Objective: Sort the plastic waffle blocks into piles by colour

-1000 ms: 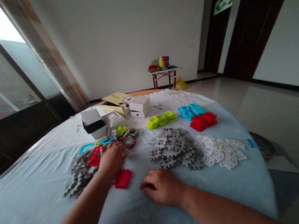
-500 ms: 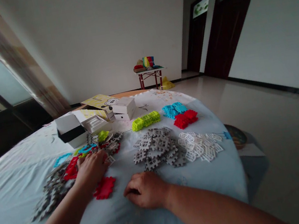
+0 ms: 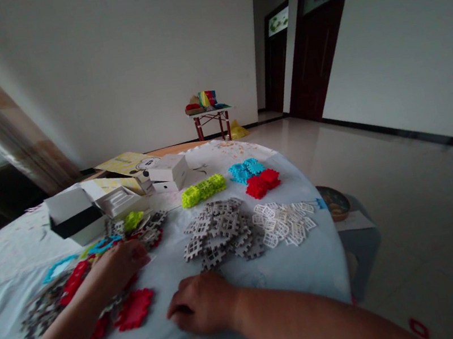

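My left hand point(image 3: 118, 262) is low over the mixed heap at the left, fingers curled in a pinch. A faint pale edge shows by its fingertips; what they hold is too blurred to name. Around it lie grey notched interlocking tiles point(image 3: 46, 295), red tiles point(image 3: 135, 309), light-blue frames point(image 3: 59, 268) and a lime-green tile point(image 3: 133, 220). My right hand point(image 3: 207, 303) rests on the cloth in a loose fist, with nothing visible in it. Just beyond it is a pile of grey window-patterned tiles point(image 3: 219, 231). White lattice pieces point(image 3: 286, 222) are spread to the right of that pile.
Farther back stand lime-green tiles point(image 3: 204, 189), blue tiles point(image 3: 247, 170) and red tiles point(image 3: 263, 183) in groups. Open white boxes point(image 3: 76, 213), a small white box point(image 3: 169, 170) and a yellow box point(image 3: 123, 166) are at the back left. A stool point(image 3: 357, 246) stands beyond the table's right edge.
The view has swung right, so the table's contents appear farther left. The white lattice piece seen by my left fingertips is now mostly hidden. My right hand stays on the cloth.
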